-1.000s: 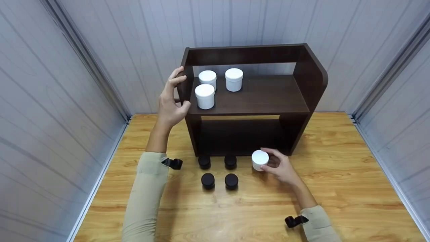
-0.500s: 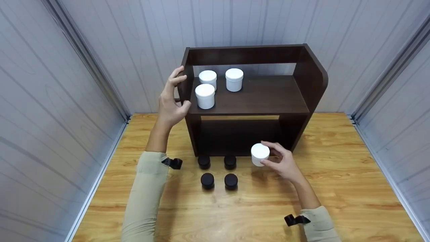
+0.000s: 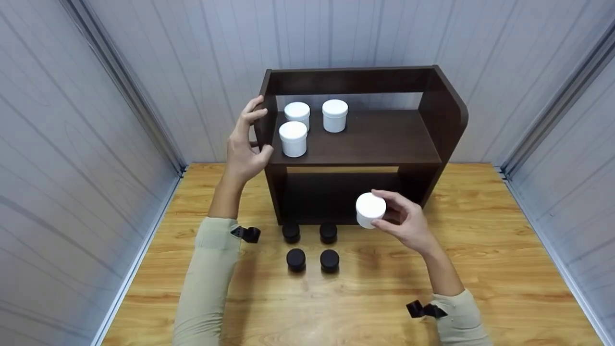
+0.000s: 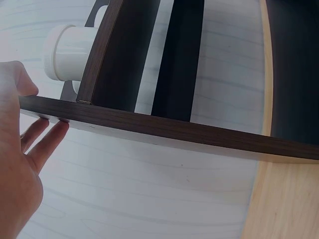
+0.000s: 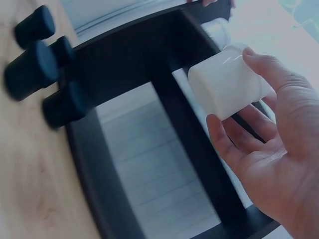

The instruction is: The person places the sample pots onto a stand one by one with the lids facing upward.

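While three white jars (image 3: 307, 125) already stand on the shelf (image 3: 384, 139) at its left end, my right hand (image 3: 408, 226) grips a fourth jar (image 3: 370, 210) in the air, in front of the rack's lower opening. Four black jars (image 3: 312, 246) are still on the surface (image 3: 480, 250) below. My left hand (image 3: 245, 149) clasps the rack's left side panel (image 3: 266, 120). The shelf's right part lies bare, walled by the right panel (image 3: 444, 115) and a top rail (image 3: 346, 81); I judge there is room to go over the front edge.

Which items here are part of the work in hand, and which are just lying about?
In hand:
white jar, gripped by right hand
shelf, side panel held by left hand
three white jars on the shelf

Lying about:
four black jars on the table
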Demonstrator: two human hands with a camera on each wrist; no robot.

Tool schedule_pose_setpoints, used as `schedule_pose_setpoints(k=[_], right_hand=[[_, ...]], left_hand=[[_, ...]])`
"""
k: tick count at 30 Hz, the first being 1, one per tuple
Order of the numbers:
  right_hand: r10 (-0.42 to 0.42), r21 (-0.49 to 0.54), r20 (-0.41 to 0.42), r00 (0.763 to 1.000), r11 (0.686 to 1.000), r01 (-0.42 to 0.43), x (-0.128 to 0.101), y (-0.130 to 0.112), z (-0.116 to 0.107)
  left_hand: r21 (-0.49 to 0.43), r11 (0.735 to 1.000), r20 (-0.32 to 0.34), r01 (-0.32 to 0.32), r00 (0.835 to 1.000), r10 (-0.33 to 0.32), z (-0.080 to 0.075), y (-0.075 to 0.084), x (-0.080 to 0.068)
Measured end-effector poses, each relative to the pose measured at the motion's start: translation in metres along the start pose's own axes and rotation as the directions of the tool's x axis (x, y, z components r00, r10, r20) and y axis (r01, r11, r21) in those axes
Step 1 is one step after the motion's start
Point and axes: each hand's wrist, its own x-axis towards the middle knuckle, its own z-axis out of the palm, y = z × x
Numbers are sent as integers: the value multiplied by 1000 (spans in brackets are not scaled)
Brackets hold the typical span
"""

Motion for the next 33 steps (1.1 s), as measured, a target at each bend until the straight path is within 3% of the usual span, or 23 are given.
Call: schedule_pose_setpoints(k=[6, 15, 27, 33], right_hand=[[-57, 25, -8, 998, 998, 57, 15, -25, -2], [-24, 15, -55, 998, 1000, 25, 43, -58, -1], [73, -43, -138, 988, 996, -79, 85, -73, 8], [63, -84, -135, 989, 994, -75, 103, -76, 12]], left_hand=[[-5, 1000, -12, 7, 1000, -7, 0, -1, 0], [-14, 1000, -12, 1, 1000, -1, -1, -1, 0], [-5, 1000, -9, -13, 1000, 13, 0, 0, -1], [1, 1000, -13, -27, 1000, 27, 0, 0, 0]])
